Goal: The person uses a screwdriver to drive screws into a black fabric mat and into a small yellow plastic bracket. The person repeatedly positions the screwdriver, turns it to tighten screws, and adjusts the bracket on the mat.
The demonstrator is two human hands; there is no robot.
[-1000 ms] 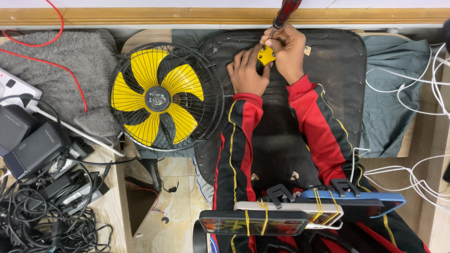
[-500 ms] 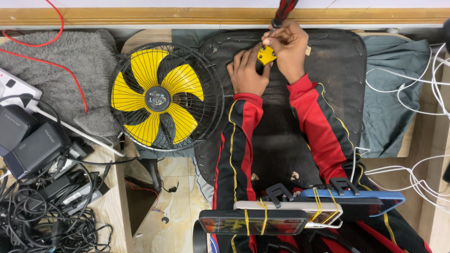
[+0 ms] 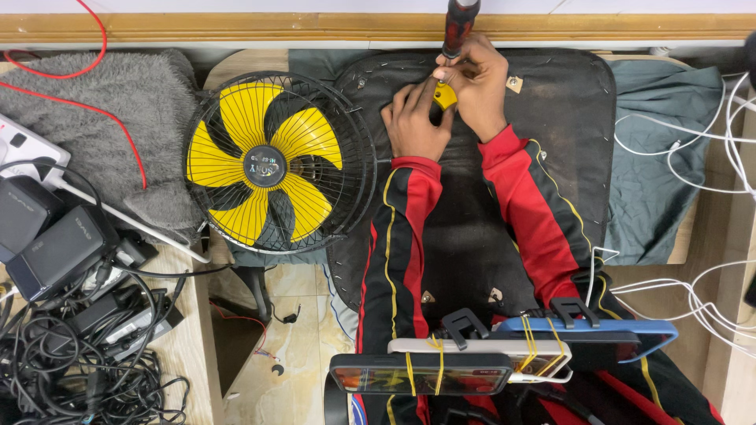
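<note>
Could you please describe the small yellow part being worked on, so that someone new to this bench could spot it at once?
Start at the big round fan with yellow blades, then look right to the black pad lying flat on the bench. Near its top edge the left hand and right hand meet around a small yellow part. It is the only yellow piece on the pad, and the screwdriver with the red and black handle points down at it.

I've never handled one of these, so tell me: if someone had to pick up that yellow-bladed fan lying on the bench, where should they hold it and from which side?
Probably by the rim of the black wire cage, from the left. The fan lies flat, face up, so the round rim is exposed there above the grey fuzzy cloth. On the right, the left hand and sleeve crowd it. The thin front wires look likely to bend.
</note>
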